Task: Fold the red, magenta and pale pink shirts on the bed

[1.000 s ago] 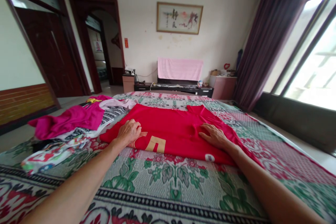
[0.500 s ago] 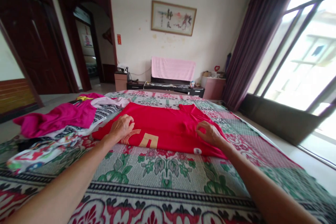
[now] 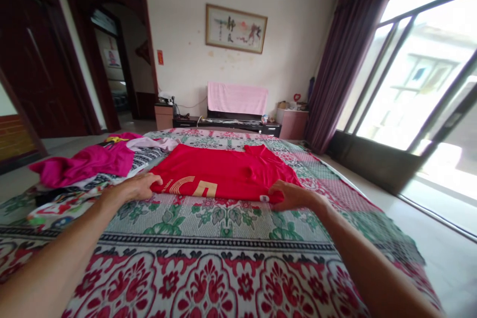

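Note:
A red T-shirt (image 3: 223, 166) with gold print lies folded across the bed, its near edge running sideways in front of me. At the near left corner, my left hand (image 3: 143, 186) is closed on the fabric, the thumb on top. My right hand (image 3: 285, 194) grips the near right corner, beside a small white badge. The fingers of both hands are partly hidden by the cloth and by the hands themselves. A sleeve of the shirt points away from me at the far right.
A heap of clothes, with a magenta garment (image 3: 87, 161) on top, lies left of the shirt. The patterned bedspread (image 3: 201, 278) covers the bed. Beyond it stand a low black cabinet (image 3: 186, 122) and a pink cloth (image 3: 237, 98). A window (image 3: 417, 79) is at the right.
Both hands have moved from on top of the shirt to its near corners and taken hold there. The near edge now lies straighter, and the view has turned slightly right.

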`<state>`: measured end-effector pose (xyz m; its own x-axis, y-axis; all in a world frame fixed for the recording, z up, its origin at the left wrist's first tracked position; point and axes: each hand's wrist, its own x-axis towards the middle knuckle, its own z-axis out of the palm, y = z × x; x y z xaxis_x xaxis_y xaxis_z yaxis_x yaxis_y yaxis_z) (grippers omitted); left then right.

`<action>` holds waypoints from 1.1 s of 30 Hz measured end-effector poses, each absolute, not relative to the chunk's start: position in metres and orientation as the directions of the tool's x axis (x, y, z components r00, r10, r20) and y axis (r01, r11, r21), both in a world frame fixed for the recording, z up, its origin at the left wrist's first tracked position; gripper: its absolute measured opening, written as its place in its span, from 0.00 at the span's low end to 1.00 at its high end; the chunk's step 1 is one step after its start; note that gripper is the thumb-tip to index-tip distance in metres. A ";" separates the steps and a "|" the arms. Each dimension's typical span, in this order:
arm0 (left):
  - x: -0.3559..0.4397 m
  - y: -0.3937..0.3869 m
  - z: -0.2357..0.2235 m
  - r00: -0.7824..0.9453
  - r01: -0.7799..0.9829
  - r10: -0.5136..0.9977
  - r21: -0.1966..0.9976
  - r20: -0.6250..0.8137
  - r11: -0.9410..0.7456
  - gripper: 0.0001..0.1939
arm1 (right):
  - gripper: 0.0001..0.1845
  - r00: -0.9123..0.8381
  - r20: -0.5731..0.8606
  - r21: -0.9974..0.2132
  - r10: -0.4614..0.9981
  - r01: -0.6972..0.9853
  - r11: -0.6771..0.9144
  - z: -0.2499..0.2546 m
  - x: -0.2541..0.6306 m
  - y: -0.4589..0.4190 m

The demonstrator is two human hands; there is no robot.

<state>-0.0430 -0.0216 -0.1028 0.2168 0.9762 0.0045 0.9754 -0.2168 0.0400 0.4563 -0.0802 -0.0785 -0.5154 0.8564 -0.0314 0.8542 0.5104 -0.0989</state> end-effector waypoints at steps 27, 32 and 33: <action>-0.049 -0.025 -0.093 0.116 0.993 0.989 -0.017 0.089 -0.115 0.15 | 0.14 -0.308 -0.159 0.004 0.938 0.950 0.312 -0.061 0.486 -0.083; -0.055 -0.033 -0.075 0.109 0.991 0.989 0.091 -0.097 -0.101 0.11 | 0.10 -0.320 -0.274 -0.048 0.907 0.946 0.319 -0.053 0.485 -0.088; -0.056 -0.035 -0.074 0.102 0.989 0.988 0.115 -0.119 -0.088 0.11 | 0.10 -0.329 -0.293 -0.054 0.898 0.943 0.329 -0.053 0.484 -0.089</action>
